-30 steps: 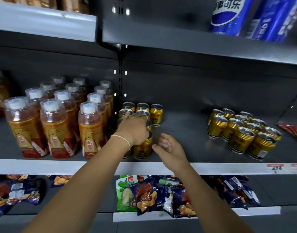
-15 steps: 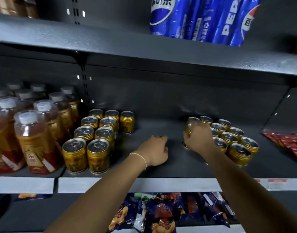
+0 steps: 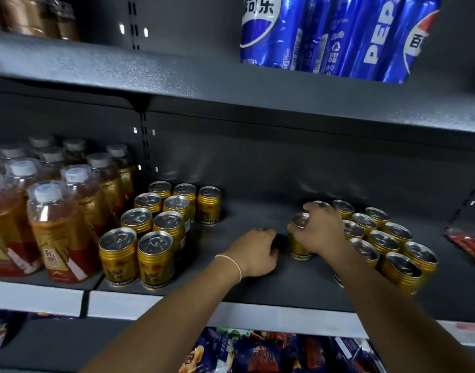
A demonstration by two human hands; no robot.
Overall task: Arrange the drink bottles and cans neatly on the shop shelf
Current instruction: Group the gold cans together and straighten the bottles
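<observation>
The right hand (image 3: 321, 232) reaches over the middle shelf (image 3: 257, 278) and its fingers (image 3: 310, 211) wrap from above around the rim of one gold can (image 3: 298, 242), which stands upright at the left edge of the right-hand cluster of gold cans (image 3: 387, 246); that top-down grip suits drawing a single can out of a tight pack without toppling its neighbours, probably to carry it across to the neater block of gold cans (image 3: 155, 227) standing in rows toward the left of the shelf. The left hand (image 3: 253, 251) rests knuckles-up on the bare shelf surface between the two groups, fingers curled narrow and holding nothing, close beside the gripped can but not touching it, likely placed there to steady the reach or to take the can over. The left block has an extra can at its rear right corner, so the open spots in front of it look like the natural places to fill. Tea bottles with white caps (image 3: 61, 219) crowd the far left, just beside the left block, so any new row must grow rightward. Overhead, the upper shelf carrying blue Pepsi bottles (image 3: 333, 36) limits how high a can may be lifted. Red packets (image 3: 470, 244) lie at the right end, and snack bags (image 3: 257, 354) sit on the shelf below, clear of the work
</observation>
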